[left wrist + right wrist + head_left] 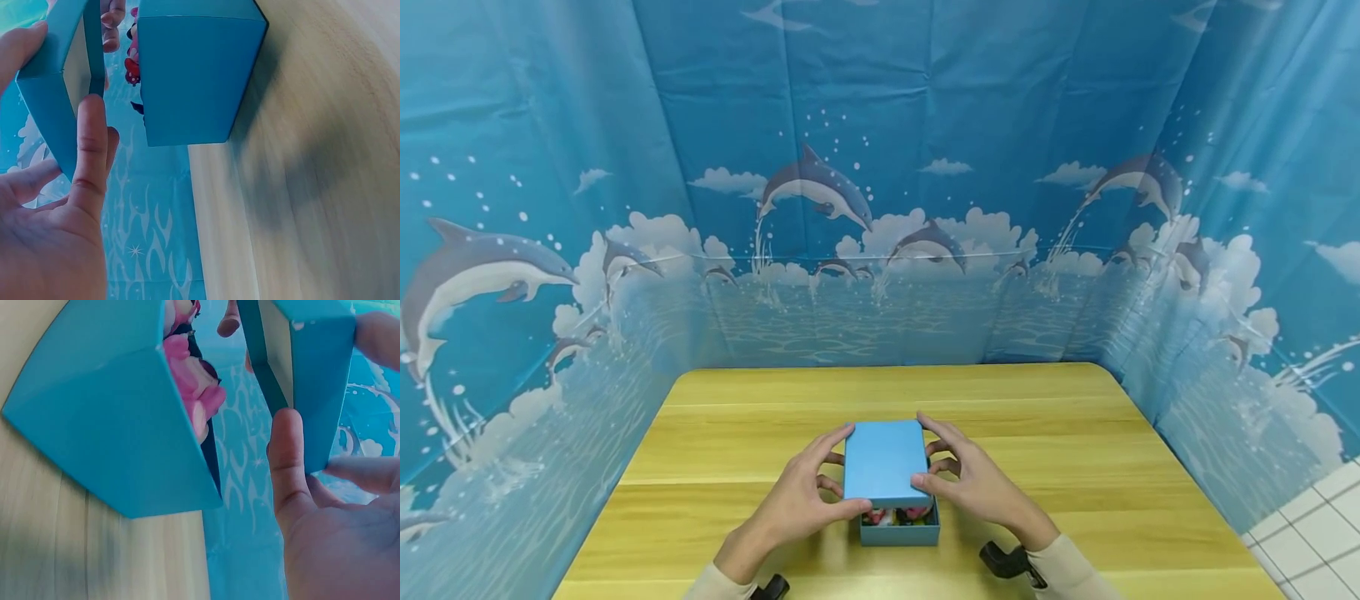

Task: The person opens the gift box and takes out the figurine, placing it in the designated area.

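Left hand (pixel 805 496) at nine o'clock, right hand (pixel 976 483) at three, both gripping that blue rectangular cardboard lid (pixel 885 458); uneven tilting could snag protruding glossy pink figurines (pixel 187 378)

Below the left hand (pixel 797 500) and right hand (pixel 981 483) is a yellow wooden table (pixel 1052 433). Beyond them hangs a blue curtain (pixel 865 75) with printed dolphins (pixel 815 182). Well to the right of the right hand are white tiles (pixel 1322 527).
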Demonstrator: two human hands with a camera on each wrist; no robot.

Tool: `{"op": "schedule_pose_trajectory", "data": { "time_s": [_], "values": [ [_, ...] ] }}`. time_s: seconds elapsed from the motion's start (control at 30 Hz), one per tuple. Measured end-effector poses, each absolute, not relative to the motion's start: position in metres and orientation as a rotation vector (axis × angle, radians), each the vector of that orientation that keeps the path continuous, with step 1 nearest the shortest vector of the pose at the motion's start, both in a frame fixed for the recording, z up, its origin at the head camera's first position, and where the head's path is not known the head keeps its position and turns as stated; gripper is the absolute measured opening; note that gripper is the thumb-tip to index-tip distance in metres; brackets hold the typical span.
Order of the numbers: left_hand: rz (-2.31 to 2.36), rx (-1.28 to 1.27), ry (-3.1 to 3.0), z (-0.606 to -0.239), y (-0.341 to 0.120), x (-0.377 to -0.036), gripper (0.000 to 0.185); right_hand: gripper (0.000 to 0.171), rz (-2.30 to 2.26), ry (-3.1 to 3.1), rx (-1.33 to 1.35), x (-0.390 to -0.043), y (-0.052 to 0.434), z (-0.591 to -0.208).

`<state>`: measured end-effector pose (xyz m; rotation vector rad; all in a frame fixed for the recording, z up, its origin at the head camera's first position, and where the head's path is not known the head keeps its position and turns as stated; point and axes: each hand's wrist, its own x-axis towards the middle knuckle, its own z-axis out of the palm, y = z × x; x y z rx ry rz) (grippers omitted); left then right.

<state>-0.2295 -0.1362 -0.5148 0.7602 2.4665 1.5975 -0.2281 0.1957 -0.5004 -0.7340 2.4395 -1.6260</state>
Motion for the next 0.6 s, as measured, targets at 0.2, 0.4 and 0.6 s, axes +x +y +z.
{"op": "schedule_pose_trajectory", "data": {
  "time_s": [0.2, 0.4, 0.6],
  "values": [
    [1.602, 0.726, 2.466, -0.512, -0.137, -0.228, 0.108, 0.092, -1.649, 2.463, -0.715, -0.227, 0.191, -0.499],
    [1.616, 0.715, 2.477, -0.511, -0.138, -0.227, 0.105, 0.094, -1.694, 2.443, -0.707, -0.228, 0.187, -0.498],
    [1.624, 0.709, 2.546, -0.511, -0.138, -0.227, 0.098, 0.093, -1.711, 2.45, -0.691, -0.227, 0.182, -0.499]
  ]
}}
